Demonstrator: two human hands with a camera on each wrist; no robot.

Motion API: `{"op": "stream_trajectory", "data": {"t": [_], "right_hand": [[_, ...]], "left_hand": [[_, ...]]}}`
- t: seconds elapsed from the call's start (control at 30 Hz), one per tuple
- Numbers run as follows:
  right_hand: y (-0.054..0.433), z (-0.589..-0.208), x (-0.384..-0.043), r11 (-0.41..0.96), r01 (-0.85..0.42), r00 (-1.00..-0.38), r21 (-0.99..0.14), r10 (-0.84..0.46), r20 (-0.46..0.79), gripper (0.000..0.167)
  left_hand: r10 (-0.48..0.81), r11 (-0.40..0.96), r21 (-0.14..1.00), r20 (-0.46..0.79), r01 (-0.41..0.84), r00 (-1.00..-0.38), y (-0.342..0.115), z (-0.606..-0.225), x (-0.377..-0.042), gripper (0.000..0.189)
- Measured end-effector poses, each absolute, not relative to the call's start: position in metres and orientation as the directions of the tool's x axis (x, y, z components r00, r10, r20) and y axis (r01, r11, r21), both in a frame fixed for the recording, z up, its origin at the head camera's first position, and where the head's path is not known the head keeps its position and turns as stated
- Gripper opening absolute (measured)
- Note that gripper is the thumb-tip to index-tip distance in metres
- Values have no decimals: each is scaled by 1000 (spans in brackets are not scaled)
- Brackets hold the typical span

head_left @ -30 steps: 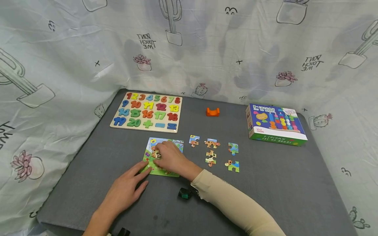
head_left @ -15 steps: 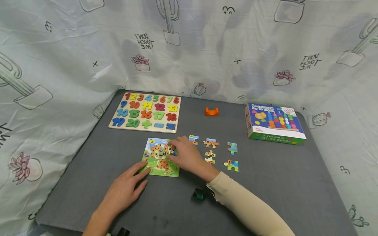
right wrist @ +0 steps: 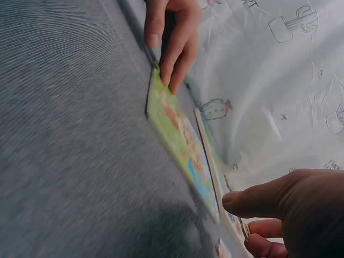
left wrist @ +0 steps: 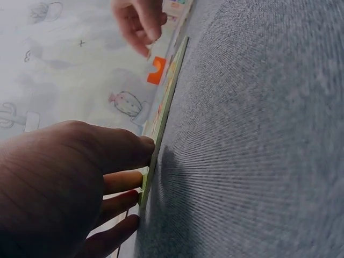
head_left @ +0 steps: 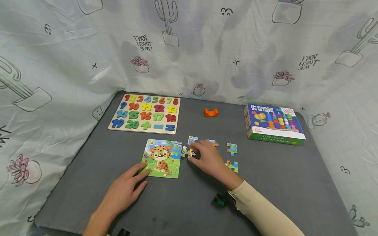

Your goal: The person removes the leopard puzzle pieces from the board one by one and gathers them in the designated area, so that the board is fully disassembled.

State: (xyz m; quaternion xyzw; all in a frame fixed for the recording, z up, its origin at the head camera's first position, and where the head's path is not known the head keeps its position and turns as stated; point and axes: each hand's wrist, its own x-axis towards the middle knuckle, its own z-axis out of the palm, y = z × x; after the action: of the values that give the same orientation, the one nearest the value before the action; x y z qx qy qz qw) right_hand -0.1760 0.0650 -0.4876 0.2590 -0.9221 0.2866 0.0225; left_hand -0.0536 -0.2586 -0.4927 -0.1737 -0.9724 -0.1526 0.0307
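In the head view, my right hand [head_left: 208, 159] pinches a jigsaw piece [head_left: 188, 151] printed with part of a leopard's face, just right of the square leopard puzzle board [head_left: 174, 167]. Thumb and fingers also grip this piece [right wrist: 245, 231] in the right wrist view; whether it touches the table I cannot tell. My left hand [head_left: 127, 188] rests its straight fingertips on the board's lower left edge. Loose jigsaw pieces lie around the right hand: one at the upper left [head_left: 193, 140], one with blue and green foliage [head_left: 232, 148], one below it [head_left: 232, 166]. Others are partly or wholly hidden.
A wooden number board [head_left: 144, 114] lies behind the puzzle board. Near the back stands a small orange block [head_left: 211, 112]. A boxed bead set [head_left: 274, 124] sits at the right. The grey table [head_left: 183, 213] meets a patterned cloth backdrop [head_left: 195, 49].
My right hand has moved right, from over the leopard's face to beside the board, with a jigsaw piece in its fingers. The whole leopard picture now shows. The left hand has stayed put.
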Motion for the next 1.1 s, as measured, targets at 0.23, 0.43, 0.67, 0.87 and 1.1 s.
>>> {"op": "stream_trajectory", "data": {"t": [0.23,0.43,0.67,0.87,1.1], "right_hand": [[72,-494,-172,717,-472,-874,-512,-457,166,38],[73,-497,-173,726,-482,-867,-490,-476,147,32],[75,-501,-170,731,-486,-861,-478,-493,121,34],[75,-503,-169,734,-500,-856,-460,-499,134,36],[74,-503,-171,738,-491,-860,-462,-494,125,34]], "left_hand": [[312,901,288,85,323,-946,-259,-491,-53,47],[311,905,285,67,317,-948,-259,-491,-53,47],[312,901,293,72,319,-947,-258,-492,-54,47],[310,898,302,81,320,-947,-257,-493,-54,47],[306,898,304,84,316,-948,-257,-494,-54,47]]}}
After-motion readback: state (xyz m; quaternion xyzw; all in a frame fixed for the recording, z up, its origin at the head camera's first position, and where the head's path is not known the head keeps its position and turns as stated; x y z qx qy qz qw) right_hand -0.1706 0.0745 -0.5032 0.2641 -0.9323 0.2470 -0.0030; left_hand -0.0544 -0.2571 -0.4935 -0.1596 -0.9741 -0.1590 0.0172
